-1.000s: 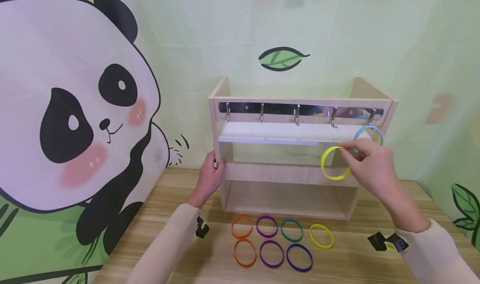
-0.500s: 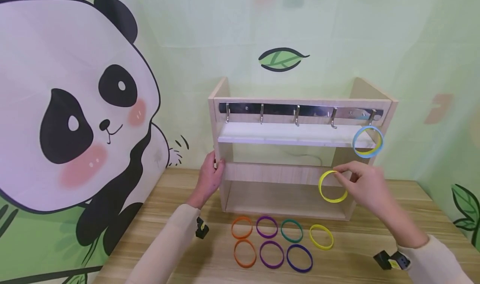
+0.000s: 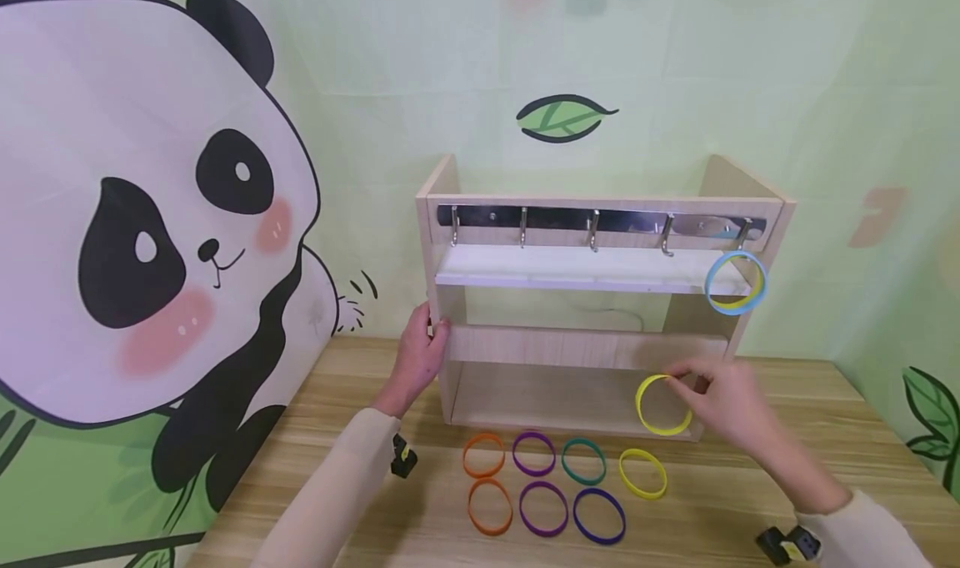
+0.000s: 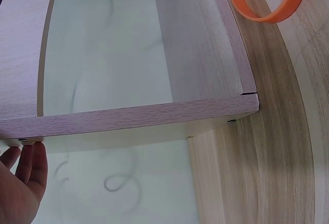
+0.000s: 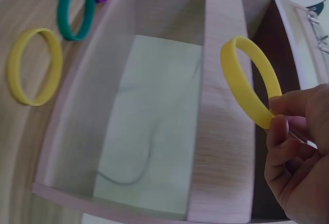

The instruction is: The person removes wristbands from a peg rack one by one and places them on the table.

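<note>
My right hand (image 3: 723, 397) pinches a yellow silicone wristband (image 3: 639, 409) between thumb and fingertips, in front of the shelf's lower right. The right wrist view shows this yellow wristband (image 5: 239, 82) upright and clear of the wood. My left hand (image 3: 420, 351) is at the left side panel of the small wooden shelf (image 3: 525, 347). In the left wrist view its fingers (image 4: 38, 165) touch the panel's outer face. From the rightmost hook (image 3: 744, 233) hangs a light blue wristband (image 3: 708, 289), with a yellow one showing behind it.
On the tabletop (image 3: 375, 518) before the shelf lie several wristbands in two rows: orange (image 3: 469, 518), purple (image 3: 522, 518), teal (image 3: 566, 468), dark blue (image 3: 577, 522) and yellow (image 3: 625, 480). A metal hook rail (image 3: 558, 218) spans the shelf front. A panda-printed backdrop (image 3: 360, 151) stands behind.
My right hand has moved down, away from the hooks, carrying the yellow wristband from below the right hook to the lower compartment's front. The left hand stays in place.
</note>
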`<state>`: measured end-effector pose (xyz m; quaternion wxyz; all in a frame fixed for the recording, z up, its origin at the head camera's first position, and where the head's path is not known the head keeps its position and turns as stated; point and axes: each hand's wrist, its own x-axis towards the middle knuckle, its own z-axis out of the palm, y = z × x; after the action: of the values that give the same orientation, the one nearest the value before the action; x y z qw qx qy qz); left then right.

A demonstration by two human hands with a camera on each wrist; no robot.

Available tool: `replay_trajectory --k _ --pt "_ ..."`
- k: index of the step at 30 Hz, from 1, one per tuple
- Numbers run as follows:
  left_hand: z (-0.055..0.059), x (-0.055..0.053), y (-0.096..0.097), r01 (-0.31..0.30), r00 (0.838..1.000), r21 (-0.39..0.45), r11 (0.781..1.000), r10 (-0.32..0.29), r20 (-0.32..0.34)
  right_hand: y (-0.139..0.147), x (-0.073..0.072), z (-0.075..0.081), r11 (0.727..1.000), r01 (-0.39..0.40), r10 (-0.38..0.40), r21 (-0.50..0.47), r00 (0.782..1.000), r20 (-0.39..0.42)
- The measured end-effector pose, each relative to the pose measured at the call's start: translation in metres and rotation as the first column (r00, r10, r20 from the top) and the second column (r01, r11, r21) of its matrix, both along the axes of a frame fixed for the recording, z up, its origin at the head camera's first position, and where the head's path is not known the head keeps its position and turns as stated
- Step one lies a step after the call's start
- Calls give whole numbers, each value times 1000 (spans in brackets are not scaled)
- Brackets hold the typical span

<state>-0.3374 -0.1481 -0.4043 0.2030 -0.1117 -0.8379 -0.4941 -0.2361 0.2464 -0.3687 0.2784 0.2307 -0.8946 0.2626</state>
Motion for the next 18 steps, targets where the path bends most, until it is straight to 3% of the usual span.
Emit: replay_trajectory --k 10,18 --pt "-1 1 -1 13 1000 0 1000 -13 4 6 4 -29 1000 3 -4 3 992 129" --pt "-1 1 0 13 1000 6 1000 -13 2 10 6 -51 1000 5 -7 6 973 231"
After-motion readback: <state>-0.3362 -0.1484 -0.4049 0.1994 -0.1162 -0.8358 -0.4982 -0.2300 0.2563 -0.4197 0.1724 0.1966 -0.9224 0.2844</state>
